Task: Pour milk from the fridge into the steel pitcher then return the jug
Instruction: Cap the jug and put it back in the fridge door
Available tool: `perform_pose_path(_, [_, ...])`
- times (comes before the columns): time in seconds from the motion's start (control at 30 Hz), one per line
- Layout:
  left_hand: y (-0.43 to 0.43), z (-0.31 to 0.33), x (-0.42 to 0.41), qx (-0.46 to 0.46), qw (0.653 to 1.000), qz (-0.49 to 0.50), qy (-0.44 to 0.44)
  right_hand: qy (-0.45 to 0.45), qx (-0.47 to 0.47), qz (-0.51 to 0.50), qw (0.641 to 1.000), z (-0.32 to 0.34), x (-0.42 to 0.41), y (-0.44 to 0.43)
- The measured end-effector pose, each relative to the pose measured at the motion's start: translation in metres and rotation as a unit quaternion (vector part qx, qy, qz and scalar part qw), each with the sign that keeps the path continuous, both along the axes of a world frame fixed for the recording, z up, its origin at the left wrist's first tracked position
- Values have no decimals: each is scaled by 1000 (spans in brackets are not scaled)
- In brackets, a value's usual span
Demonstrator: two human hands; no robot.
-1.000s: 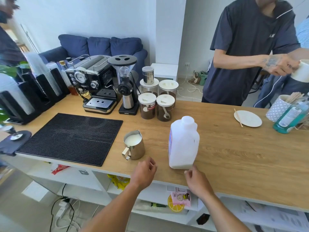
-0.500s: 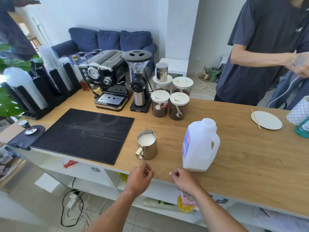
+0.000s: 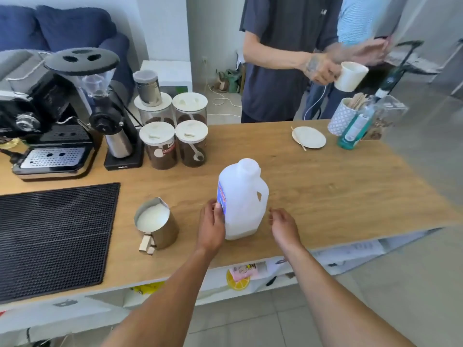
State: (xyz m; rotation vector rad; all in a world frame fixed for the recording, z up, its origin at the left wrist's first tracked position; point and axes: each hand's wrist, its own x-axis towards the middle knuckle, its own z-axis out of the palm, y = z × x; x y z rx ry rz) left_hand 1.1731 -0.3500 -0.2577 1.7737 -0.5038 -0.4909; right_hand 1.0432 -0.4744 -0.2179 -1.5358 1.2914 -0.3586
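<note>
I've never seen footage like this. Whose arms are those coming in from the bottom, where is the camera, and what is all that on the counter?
There is no robot here. The camera sits on a person's head and looks down, so the two bare arms are that person's own. The left hand lies against the side of a white milk jug standing upright on the wooden counter; the right hand is open beside the jug, not touching it. Nothing is lifted. Left of the jug stands a steel pitcher already holding milk. Further back are a black rubber mat, an espresso machine, a grinder and coffee jars. Another person across the counter holds a white mug.
</note>
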Motion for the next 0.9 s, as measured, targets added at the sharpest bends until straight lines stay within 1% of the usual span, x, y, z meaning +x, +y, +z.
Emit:
perform_pose_path(0.13, [-18, 0, 3, -27, 999, 11, 39, -86, 13, -14, 996, 9, 15, 14])
perform_pose_path(0.2, [-20, -1, 5, -36, 997, 3, 66, -103, -5, -20, 994, 11, 20, 21])
perform_pose_path(0.3, [-23, -4, 7, -46, 994, -16, 98, -136, 6, -15, 991, 9, 22, 33])
perform_pose_path(0.37, [-26, -3, 7, -44, 993, -23, 104, -142, 3, -13, 990, 8, 21, 41])
perform_pose_path(0.43, [-31, -2, 5, -37, 994, -31, 102, -131, -23, -5, 991, 7, 19, 47])
perform_pose_path(0.53, [-38, 6, -5, -31, 992, -64, 100, -70, -103, -24, 992, 13, 5, 49])
perform_pose_path(0.6, [-44, 9, -9, -13, 993, -76, 88, -29, -136, -35, 990, 14, -3, 43])
perform_pose_path(0.67, [-50, 17, -22, -1, 990, -119, 72, -12, -144, -56, 988, 17, -21, 37])
perform_pose_path(0.77, [-60, 33, -52, -5, 976, -212, 53, 1, -152, -91, 984, 22, -57, 28])
perform_pose_path(0.83, [-63, 39, -74, -23, 960, -276, 29, 18, -152, -118, 981, 22, -84, 23])
perform_pose_path(0.9, [-66, 44, -98, -40, 938, -342, -21, 33, -148, -144, 978, 23, -116, 20])
